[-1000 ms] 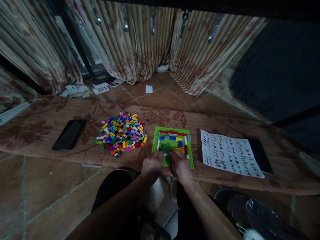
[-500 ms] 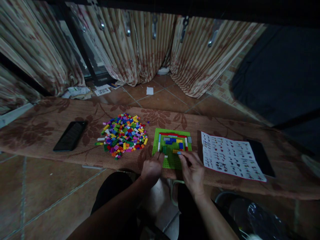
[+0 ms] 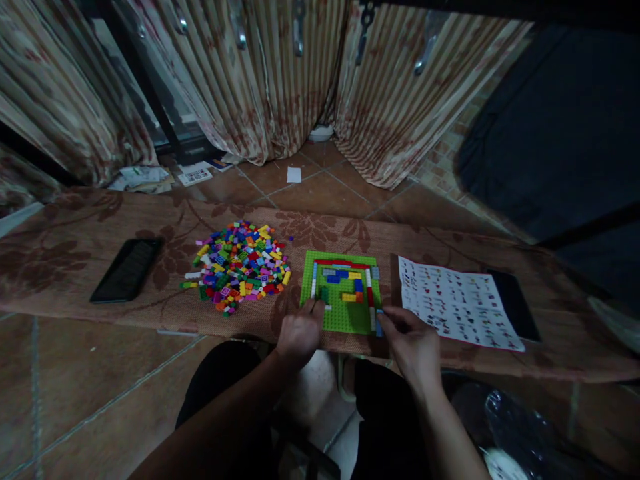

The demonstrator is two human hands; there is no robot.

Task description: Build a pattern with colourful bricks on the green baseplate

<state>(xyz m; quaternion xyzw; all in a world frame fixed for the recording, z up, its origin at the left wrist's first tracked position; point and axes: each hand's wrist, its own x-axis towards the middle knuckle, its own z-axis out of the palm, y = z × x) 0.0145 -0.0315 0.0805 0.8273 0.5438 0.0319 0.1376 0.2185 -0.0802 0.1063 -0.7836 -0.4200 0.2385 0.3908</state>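
Note:
A green baseplate (image 3: 345,320) lies on the cloth-covered bench with rows of toy bricks along its far, left and right sides. Blue, yellow and orange bricks form a bent shape inside, with a dark green brick (image 3: 325,293) to its left. The fingers of my left hand (image 3: 300,333) are curled onto the plate's near left edge, gripping it; their tips are partly hidden. At the near right corner, my right hand (image 3: 413,340) pinches a blue brick (image 3: 379,325) against the outer side of the brick row.
A heap of mixed loose bricks (image 3: 245,263) lies left of the plate. A black phone (image 3: 127,270) rests farther left. On the right, a printed sheet (image 3: 457,303) partly covers a dark flat object (image 3: 515,307). Striped curtains (image 3: 280,87) hang behind the bench.
My right hand has moved right and nearer, from over the inner yellow brick to the plate's near right corner. My left hand stays on the plate. The whole view has shifted slightly.

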